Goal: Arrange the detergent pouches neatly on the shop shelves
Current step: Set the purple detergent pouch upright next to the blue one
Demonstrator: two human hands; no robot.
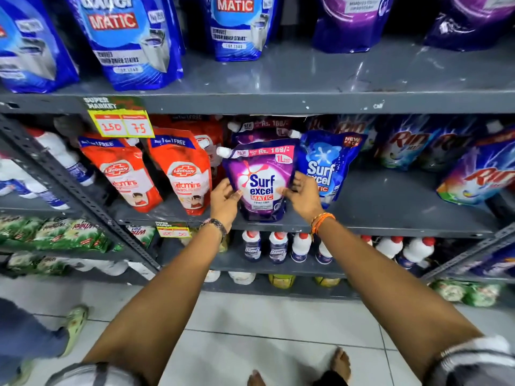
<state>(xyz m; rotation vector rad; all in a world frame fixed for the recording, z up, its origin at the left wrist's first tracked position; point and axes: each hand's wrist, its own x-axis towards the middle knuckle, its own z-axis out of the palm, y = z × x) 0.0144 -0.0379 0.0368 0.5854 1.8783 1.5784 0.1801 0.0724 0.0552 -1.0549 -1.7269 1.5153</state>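
Note:
A purple Surf excel Matic pouch (260,179) with a white spout stands upright at the front of the middle grey shelf (390,201). My left hand (224,199) holds its left edge and my right hand (302,196) holds its right edge. Another purple pouch (259,129) stands right behind it. A blue Surf excel pouch (327,162) leans just to its right, partly covered by my right hand. Two red Lifebuoy pouches (184,171) stand to the left.
Blue Matic pouches (131,37) and purple pouches (351,20) stand on the top shelf. Rin pouches (479,176) sit at the right. White bottles (278,246) fill the shelf below. Another person's foot in a sandal (75,321) is on the tiled floor at the left.

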